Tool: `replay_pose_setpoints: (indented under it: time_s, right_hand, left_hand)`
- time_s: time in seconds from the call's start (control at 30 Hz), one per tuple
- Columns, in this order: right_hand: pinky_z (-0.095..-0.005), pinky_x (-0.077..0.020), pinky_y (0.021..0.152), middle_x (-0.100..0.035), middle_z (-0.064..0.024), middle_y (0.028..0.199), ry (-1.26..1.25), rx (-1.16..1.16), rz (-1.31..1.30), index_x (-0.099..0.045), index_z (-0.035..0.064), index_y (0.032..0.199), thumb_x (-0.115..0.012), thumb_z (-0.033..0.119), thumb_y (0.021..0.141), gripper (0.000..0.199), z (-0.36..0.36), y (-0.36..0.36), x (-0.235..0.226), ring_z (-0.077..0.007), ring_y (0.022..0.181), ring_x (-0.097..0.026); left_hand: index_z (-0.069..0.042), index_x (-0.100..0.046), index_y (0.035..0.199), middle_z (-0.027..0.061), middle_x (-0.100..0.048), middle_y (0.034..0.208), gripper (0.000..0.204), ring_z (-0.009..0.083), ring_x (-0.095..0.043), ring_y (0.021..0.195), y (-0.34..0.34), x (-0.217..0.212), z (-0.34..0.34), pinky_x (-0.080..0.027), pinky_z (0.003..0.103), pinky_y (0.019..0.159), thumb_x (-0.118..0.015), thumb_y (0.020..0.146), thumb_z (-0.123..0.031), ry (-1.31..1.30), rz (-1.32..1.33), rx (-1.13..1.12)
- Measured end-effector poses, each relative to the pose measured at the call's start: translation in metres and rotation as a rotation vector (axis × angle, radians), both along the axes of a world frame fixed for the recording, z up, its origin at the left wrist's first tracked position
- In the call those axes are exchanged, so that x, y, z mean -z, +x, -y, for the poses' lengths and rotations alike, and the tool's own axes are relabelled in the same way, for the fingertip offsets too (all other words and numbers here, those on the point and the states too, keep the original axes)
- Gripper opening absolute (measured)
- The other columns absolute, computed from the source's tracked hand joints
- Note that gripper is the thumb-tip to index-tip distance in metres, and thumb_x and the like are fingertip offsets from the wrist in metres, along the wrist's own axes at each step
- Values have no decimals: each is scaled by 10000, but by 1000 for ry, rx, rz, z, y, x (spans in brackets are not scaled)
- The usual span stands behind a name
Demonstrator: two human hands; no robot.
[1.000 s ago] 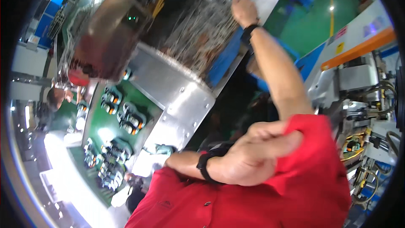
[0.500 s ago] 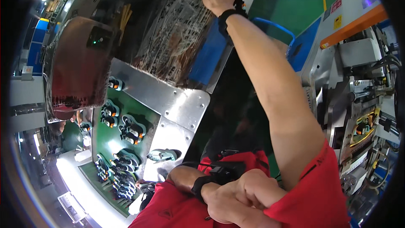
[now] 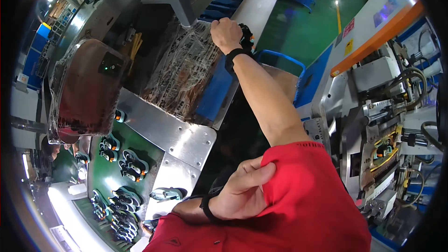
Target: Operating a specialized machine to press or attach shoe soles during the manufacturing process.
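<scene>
My right arm stretches far ahead, its hand (image 3: 227, 35) curled into a fist with nothing sticking out of it. That fist is above the far right corner of a plastic-wrapped block (image 3: 184, 67), and a dark shoe (image 3: 247, 37) is just beyond the wrist. Across my body, my left hand (image 3: 242, 189) pinches the cuff of the red right sleeve (image 3: 303, 177) between thumb and fingers. Black bands circle both wrists.
Shoes (image 3: 133, 164) stand in rows on a green surface at left, and one pale shoe (image 3: 167, 194) lies on the metal plate (image 3: 186, 144). A plastic-covered machine housing (image 3: 91, 88) is at left. Machinery with an orange bar (image 3: 378, 39) fills the right side.
My left hand has come from the crook of my right arm to the sleeve's cuff, and the sleeve now lies spread out. The view has shifted; my right fist stays near the wrapped block.
</scene>
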State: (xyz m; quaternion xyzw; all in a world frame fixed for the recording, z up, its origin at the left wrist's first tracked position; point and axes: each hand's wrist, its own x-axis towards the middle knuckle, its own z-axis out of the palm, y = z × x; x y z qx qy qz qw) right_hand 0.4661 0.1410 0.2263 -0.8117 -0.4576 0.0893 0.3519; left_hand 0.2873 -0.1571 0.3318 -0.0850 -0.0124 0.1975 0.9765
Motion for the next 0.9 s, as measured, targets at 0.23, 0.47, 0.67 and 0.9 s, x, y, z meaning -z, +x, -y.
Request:
replay_pose_setpoints:
  time_s: [0.23, 0.47, 0.67, 0.9]
  right_hand:
    - [-425, -534, 835, -694, -224, 918, -5, -48, 64, -717, -6, 857, -494, 285, 913, 371, 7, -5, -8, -357, 918, -675]
    - [-419, -536, 837, -700, -189, 910, 45, -58, 173, -707, 0, 836, -497, 277, 909, 355, 7, -3, -3, -355, 933, -670]
    - [-476, -506, 854, -678, -237, 954, 90, -109, 137, -707, 3, 841, -473, 292, 884, 375, -1, 6, 9, -419, 911, -643]
    - [-427, -542, 831, -699, -183, 945, -20, -25, 60, -720, 1, 875, -488, 259, 922, 350, 8, -2, -9, -346, 941, -672]
  left_hand:
    - [87, -459, 1302, 205, -555, 1297, 371, 299, -564, 1195, -3, -3, 2, -439, 432, 1048, -455, 1000, -129, 99, -85, -51]
    - [75, -475, 1296, 192, -574, 1278, 364, 285, -566, 1193, -2, -2, 5, -430, 425, 1057, -467, 1000, -137, 131, -64, -64]
    - [67, -486, 1290, 178, -581, 1274, 351, 268, -566, 1195, 2, -6, 6, -420, 415, 1065, -472, 997, -127, 128, -63, -51]
    - [54, -498, 1291, 176, -562, 1302, 341, 275, -548, 1217, 1, -9, 6, -410, 417, 1071, -462, 993, -107, 166, -109, -72]
